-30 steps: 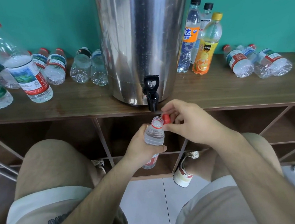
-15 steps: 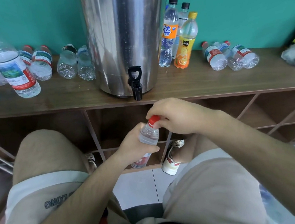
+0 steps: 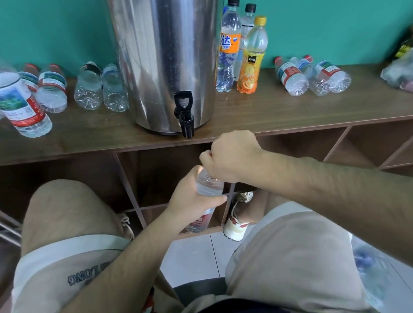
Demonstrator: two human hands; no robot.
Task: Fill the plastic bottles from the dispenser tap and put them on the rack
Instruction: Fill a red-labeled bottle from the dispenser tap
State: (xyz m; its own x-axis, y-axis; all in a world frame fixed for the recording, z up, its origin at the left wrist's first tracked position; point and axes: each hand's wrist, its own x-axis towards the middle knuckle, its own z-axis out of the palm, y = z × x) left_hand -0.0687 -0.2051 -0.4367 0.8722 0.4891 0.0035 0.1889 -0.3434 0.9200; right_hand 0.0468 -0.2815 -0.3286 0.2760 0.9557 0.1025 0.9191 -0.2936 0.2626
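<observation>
The small bottle (image 3: 210,186) hangs in the air below the front edge of the rack (image 3: 298,112), just beneath the tap (image 3: 185,117) of the steel dispenser (image 3: 169,44). The left hand (image 3: 193,204) wraps its body. The right hand (image 3: 231,157) is curled tight over its top, hiding any cap.

It is probably light and thin-walled, so it should dent under a hard squeeze and may be slick if wet. A grip round the middle, as now, looks soundest, with the neck left free for twisting.

On the rack top there are two large bottles (image 3: 11,101) at the left end and at least four lying bottles (image 3: 88,88) left of the dispenser. Three upright drink bottles (image 3: 249,58) stand to its right. Three more small bottles (image 3: 312,80) lie toward the right end.
</observation>
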